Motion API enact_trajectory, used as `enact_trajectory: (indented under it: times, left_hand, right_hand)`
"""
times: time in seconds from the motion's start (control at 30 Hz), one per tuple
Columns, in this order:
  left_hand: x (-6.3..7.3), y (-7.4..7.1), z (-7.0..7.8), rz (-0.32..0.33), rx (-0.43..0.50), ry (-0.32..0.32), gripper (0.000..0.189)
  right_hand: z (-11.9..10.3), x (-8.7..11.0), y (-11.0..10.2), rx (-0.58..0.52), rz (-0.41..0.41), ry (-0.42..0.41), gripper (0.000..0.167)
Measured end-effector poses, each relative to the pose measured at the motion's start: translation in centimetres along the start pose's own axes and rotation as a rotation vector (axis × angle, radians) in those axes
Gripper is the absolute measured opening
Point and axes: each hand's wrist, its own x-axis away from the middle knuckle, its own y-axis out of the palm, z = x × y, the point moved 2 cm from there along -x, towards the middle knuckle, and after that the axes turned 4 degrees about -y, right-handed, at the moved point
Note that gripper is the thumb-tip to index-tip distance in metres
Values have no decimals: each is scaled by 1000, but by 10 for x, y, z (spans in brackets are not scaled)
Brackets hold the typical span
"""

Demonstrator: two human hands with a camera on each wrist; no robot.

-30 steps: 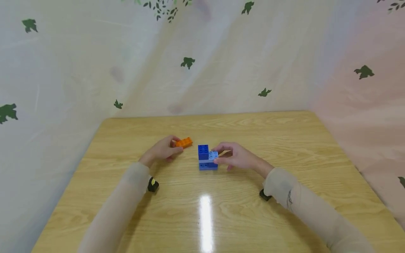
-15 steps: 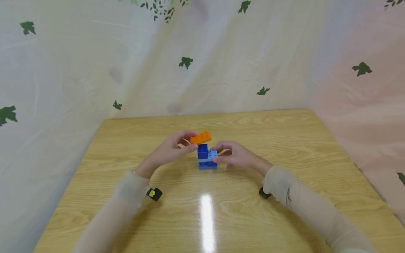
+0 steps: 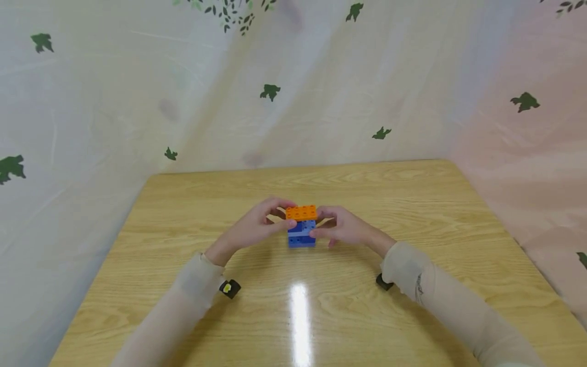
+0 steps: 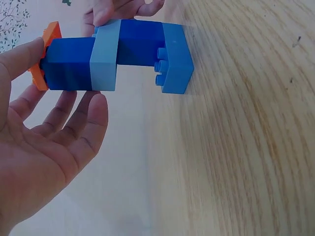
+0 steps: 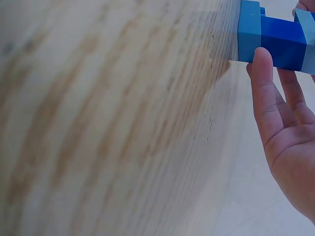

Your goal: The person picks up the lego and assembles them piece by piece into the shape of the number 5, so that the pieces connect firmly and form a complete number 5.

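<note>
In the head view a stack of blue toy bricks stands upright mid-table. From the bottom it has a medium-blue brick (image 4: 178, 59), a dark blue brick (image 4: 140, 44), a light blue brick (image 4: 104, 61) and another dark blue brick (image 4: 69, 64) on one end. My left hand (image 3: 254, 224) pinches a flat orange brick (image 3: 301, 212) between thumb and fingers, over the upper dark blue brick's studs. In the left wrist view it looks slightly tilted there; whether it is fully seated I cannot tell. My right hand (image 3: 346, 227) holds the stack's right side by the light blue brick.
The wooden table (image 3: 298, 178) spreads around the stack, with a bright light reflection in front. A pale curtain (image 3: 206, 92) with green leaf shapes hangs behind it. Small black devices (image 3: 230, 289) sit at both wrists.
My left hand has lifted the orange brick from the table left of the stack and carried it right, onto the stack's top. My right hand has stayed at the stack.
</note>
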Motion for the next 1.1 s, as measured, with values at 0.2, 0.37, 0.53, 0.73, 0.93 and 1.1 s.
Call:
enact_trajectory:
  times: [0.2,0.37,0.53,0.73,0.93,1.1]
  left_hand:
    - [0,3,-2,-11,33,-27,40]
    - [0,5,-5,-5,56,-21,36]
    - [1,9,-6,-45,144,-50,37]
    - [0,14,-11,-113,241,-102,39]
    - [-1,17,-12,-95,269,-56,38]
    - [-2,18,-11,-86,240,-26,34]
  right_hand:
    - [0,-1,1,-5,-4,-7,25]
    - [1,-1,2,-11,-8,-15,26]
    - [1,-1,1,-13,-10,-24,26]
    - [1,-1,1,-8,-14,-14,29]
    - [-1,-1,0,-5,-7,-2,30]
    - [0,-1,1,-7,-11,-11,29]
